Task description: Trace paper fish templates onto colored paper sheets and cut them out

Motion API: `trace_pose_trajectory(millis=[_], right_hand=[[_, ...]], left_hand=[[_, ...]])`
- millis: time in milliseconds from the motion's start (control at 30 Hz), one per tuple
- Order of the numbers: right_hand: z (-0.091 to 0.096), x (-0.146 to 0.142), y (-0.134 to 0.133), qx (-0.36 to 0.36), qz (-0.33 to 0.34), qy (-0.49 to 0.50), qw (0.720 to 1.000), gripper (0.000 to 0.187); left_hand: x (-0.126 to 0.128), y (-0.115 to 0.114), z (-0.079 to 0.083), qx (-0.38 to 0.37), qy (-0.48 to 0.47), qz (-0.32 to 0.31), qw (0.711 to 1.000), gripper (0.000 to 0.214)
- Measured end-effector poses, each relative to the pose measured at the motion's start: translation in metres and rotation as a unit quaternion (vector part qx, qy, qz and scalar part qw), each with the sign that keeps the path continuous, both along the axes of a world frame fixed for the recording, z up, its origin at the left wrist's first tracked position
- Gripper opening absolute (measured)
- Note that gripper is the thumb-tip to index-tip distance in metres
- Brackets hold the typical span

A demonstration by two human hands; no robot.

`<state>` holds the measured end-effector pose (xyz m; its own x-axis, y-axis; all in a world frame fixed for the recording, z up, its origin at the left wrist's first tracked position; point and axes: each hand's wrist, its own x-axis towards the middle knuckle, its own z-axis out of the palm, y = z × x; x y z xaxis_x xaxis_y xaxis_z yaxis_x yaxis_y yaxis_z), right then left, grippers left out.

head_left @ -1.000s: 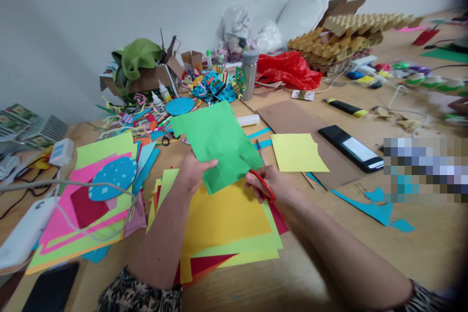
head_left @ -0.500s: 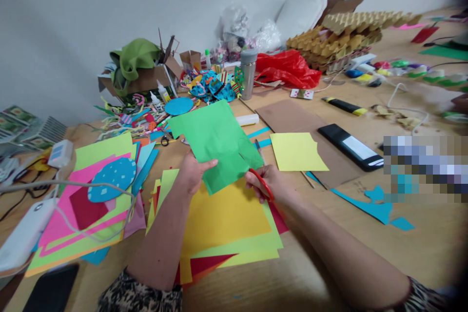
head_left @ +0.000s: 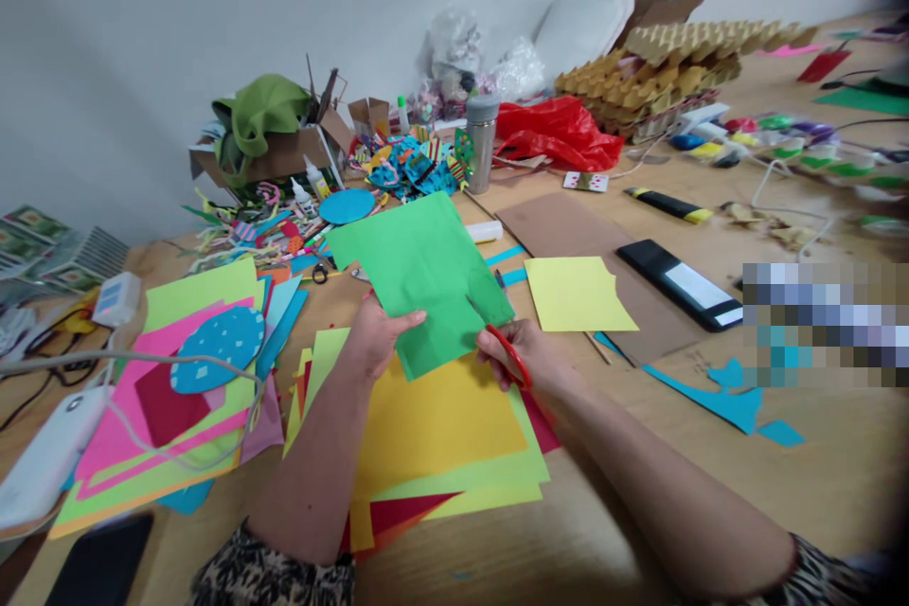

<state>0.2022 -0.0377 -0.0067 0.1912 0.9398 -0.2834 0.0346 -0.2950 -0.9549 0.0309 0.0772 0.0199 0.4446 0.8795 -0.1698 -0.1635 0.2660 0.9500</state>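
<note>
A green sheet of paper point(head_left: 412, 265) is pinched at its lower left edge by my left hand point(head_left: 380, 331), thumb on top. My right hand point(head_left: 522, 355) is closed around the red handles of a pair of scissors point(head_left: 507, 355) at the sheet's right side. A slit runs into the paper there, and most of the blades are hidden by paper and fingers. Beneath both hands lies a stack of coloured paper with a golden-yellow sheet point(head_left: 440, 426) on top. A pale yellow piece of paper point(head_left: 579, 294) rests just beyond my right hand.
Pink and lime sheets point(head_left: 134, 398) and a dotted blue oval point(head_left: 217, 350) lie at left, crossed by a cable. A metal flask point(head_left: 481, 147) stands behind. Brown cardboard point(head_left: 561, 237), a black-and-yellow cutter point(head_left: 668, 205), a black case point(head_left: 678, 284) and blue scraps point(head_left: 710, 402) are at right.
The slit in the green paper has opened wider, and the flap to its right stands apart a little more. Both hands have hardly moved.
</note>
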Motion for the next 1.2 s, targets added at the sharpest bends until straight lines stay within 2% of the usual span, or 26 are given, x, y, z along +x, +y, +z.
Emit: trace_pose_trajectory(millis=[400, 733, 1000, 1200], right_hand=[[0.0043, -0.0037, 0.0003, -0.026, -0.012, 0.017, 0.999, 0.051], [0.0052, -0.0047, -0.0021, -0.017, -0.027, -0.009, 0.999, 0.053], [0.0044, -0.0050, -0.0010, -0.016, -0.021, 0.012, 1.000, 0.055], [0.0067, -0.0064, -0.0039, -0.007, -0.022, 0.035, 0.999, 0.060]], left_hand=[[0.0002, -0.0004, -0.0010, -0.004, 0.007, 0.006, 1.000, 0.066], [0.0007, -0.0002, -0.0002, 0.001, 0.008, -0.001, 1.000, 0.067], [-0.0001, 0.0002, -0.0012, 0.010, 0.014, -0.009, 1.000, 0.066], [0.0002, -0.0021, -0.0003, -0.007, -0.006, -0.013, 1.000, 0.077]])
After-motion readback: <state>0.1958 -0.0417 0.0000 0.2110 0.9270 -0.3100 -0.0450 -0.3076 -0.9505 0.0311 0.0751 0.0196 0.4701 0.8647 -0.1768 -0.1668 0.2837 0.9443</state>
